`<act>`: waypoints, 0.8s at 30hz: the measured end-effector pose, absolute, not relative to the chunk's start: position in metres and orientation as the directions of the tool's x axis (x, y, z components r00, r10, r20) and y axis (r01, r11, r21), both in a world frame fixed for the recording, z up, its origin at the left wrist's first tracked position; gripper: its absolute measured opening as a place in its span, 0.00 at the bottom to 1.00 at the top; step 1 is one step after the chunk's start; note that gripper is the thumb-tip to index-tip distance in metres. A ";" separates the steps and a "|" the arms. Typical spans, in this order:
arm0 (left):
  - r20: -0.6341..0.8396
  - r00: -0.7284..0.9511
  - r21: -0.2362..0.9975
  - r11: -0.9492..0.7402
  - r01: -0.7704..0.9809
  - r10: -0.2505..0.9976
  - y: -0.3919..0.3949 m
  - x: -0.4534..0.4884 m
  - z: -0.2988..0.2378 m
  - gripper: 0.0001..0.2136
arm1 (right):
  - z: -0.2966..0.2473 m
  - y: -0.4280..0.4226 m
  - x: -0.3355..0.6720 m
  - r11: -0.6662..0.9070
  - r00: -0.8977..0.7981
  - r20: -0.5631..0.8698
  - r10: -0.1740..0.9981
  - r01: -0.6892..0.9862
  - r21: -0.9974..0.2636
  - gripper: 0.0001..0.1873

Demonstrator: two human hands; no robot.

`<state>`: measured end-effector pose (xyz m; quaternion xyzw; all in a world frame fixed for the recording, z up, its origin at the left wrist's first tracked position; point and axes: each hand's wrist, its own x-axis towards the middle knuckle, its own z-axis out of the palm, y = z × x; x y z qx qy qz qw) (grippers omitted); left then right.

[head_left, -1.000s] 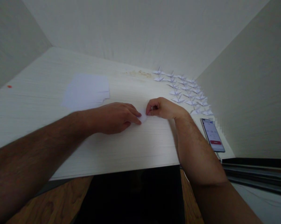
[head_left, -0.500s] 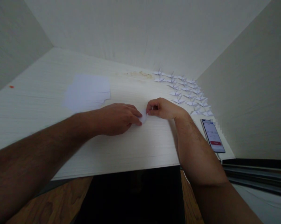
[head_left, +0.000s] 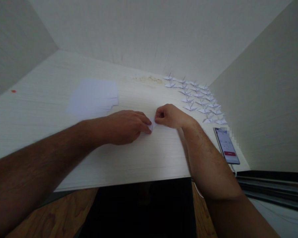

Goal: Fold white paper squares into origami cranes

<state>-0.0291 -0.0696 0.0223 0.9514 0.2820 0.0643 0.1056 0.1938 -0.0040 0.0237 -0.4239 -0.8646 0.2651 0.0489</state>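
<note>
My left hand (head_left: pixel 124 126) lies palm down on the pale wooden table (head_left: pixel 129 158), its fingertips pressed onto a small piece of white folded paper (head_left: pixel 152 125). My right hand (head_left: pixel 170 116) is curled into a pinch right beside it, thumb and fingers closed on the paper's right edge. Most of the paper is hidden under the two hands. Both forearms reach in from the near edge of the table.
A loose stack of white paper sheets (head_left: pixel 93 97) lies left of the hands. Several small folded paper cranes (head_left: pixel 198 99) stand in rows at the back right. A phone (head_left: pixel 227 145) with a lit screen lies near the right edge. White walls enclose the table.
The two hands have drawn slightly closer together over the paper, so less of it shows. The view has shifted a little; nothing else on the table has moved.
</note>
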 end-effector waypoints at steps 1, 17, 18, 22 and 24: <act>0.065 0.831 0.243 -0.817 0.523 0.552 -0.070 -0.029 0.022 0.21 | 0.024 -0.004 0.194 0.500 -0.635 -0.139 0.760 0.707 -0.501 0.07; 0.043 0.831 0.247 -0.812 0.529 0.555 -0.071 -0.026 0.027 0.21 | 0.024 -0.004 0.188 0.498 -0.611 -0.145 0.778 0.742 -0.449 0.06; 0.042 0.831 0.246 -0.812 0.530 0.555 -0.070 -0.026 0.027 0.21 | 0.024 -0.005 0.188 0.498 -0.609 -0.144 0.780 0.743 -0.447 0.06; 0.045 0.837 0.232 -0.820 0.523 0.546 -0.070 -0.026 0.026 0.21 | 0.026 -0.005 0.187 0.486 -0.598 -0.157 0.786 0.754 -0.442 0.05; 0.045 0.835 0.223 -0.820 0.527 0.549 -0.071 -0.026 0.026 0.21 | 0.027 -0.005 0.187 0.473 -0.581 -0.168 0.796 0.771 -0.427 0.05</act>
